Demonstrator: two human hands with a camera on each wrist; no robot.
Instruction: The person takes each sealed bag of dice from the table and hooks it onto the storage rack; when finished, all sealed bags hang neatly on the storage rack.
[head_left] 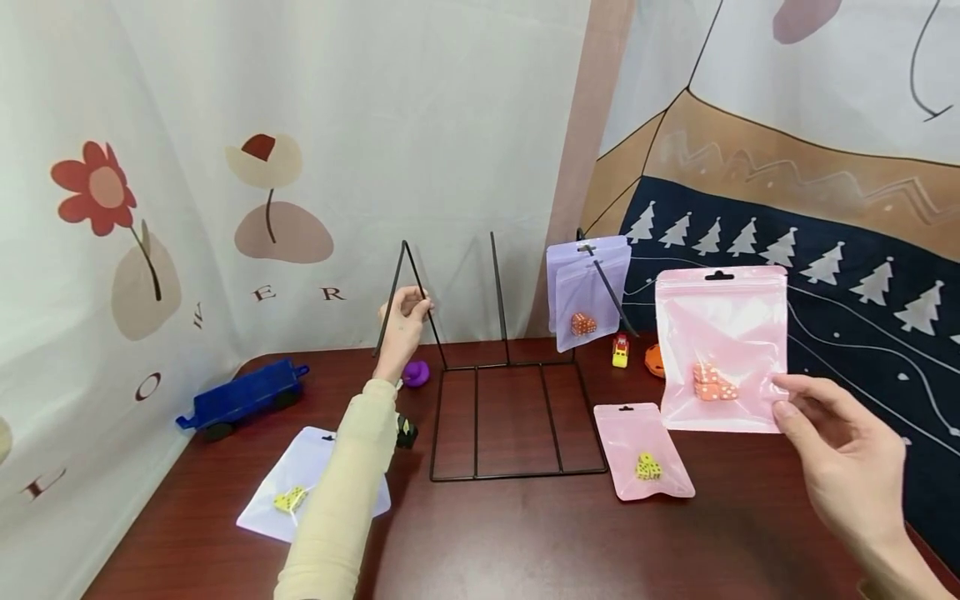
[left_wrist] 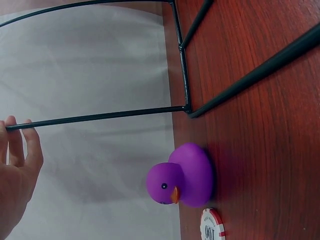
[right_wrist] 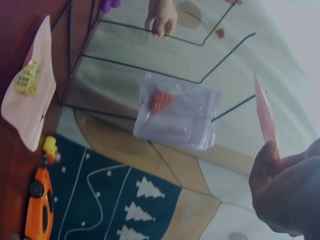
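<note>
My left hand (head_left: 403, 327) pinches the left upright of a black wire rack (head_left: 517, 476) with thumb and fingers, near its top bend. In the left wrist view the fingertips curl round that wire. My right hand (head_left: 855, 458) pinches the lower right edge of a pink zip bag (head_left: 720, 325) between thumb and fingers. Orange dice (head_left: 712, 383) lie inside that bag, and it is held upright, to the right of the rack. Lilac zip bags (head_left: 566, 287) hang on the rack's right hook, with orange-red dice showing through.
A smaller pink bag (head_left: 622, 429) with yellow dice lies right of the rack's base; a lilac bag (head_left: 300, 467) lies partly under my left forearm. Around the rack are a blue toy trailer (head_left: 247, 396), purple duck (left_wrist: 195, 175), poker chip (left_wrist: 212, 225) and orange toy car (right_wrist: 40, 210).
</note>
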